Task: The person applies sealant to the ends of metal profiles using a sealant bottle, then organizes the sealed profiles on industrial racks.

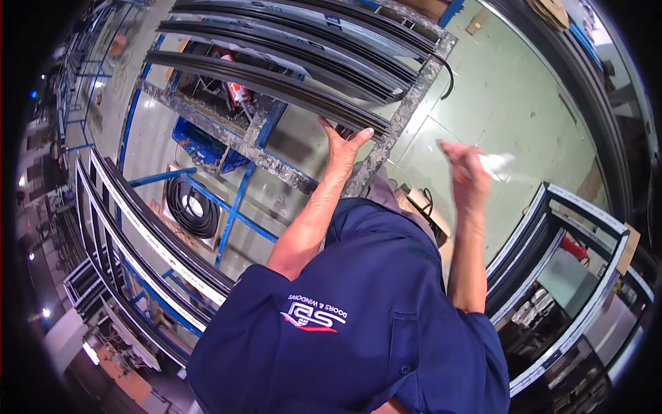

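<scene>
My left hand (343, 146) grips the near edge of a long dark window-frame profile (276, 86), close to its right end. The thumb and index finger are spread along the edge, and the other fingers are partly hidden by the profile. This profile lies across a work stand with a worn, speckled rail (407, 103). Off to the right, my right hand (469, 165) is raised above the floor with its fingers curled. A small white thing (498, 163) sticks out of it, too smeared by motion to name.
More dark profiles (331, 58) lie parallel behind. A red and white tool (238, 93) and a blue bag (207, 145) show below the stand. A black coil (192, 207) sits at left. Assembled frames stand left (148, 238) and right (593, 214).
</scene>
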`<action>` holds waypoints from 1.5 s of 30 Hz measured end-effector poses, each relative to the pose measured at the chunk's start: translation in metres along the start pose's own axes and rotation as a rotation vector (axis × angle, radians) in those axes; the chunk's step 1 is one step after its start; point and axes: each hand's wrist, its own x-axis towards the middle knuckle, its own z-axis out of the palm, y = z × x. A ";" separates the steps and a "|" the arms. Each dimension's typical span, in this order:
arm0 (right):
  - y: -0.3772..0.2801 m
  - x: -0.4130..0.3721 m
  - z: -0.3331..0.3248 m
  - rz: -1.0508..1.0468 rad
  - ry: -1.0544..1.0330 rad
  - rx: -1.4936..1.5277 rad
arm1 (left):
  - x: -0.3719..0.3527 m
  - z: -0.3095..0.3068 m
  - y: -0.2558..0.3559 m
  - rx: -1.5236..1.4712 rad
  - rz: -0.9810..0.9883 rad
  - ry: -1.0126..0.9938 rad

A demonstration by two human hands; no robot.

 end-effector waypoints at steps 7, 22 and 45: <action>-0.229 -0.047 0.038 -0.679 -0.653 0.329 | 0.006 -0.005 -0.013 0.034 0.080 -0.017; -0.310 -0.098 0.153 -0.996 -1.323 0.140 | 0.014 -0.008 -0.033 0.132 0.159 -0.037; -0.310 -0.100 0.119 -0.905 -1.355 0.195 | 0.012 -0.003 -0.022 0.059 0.126 -0.064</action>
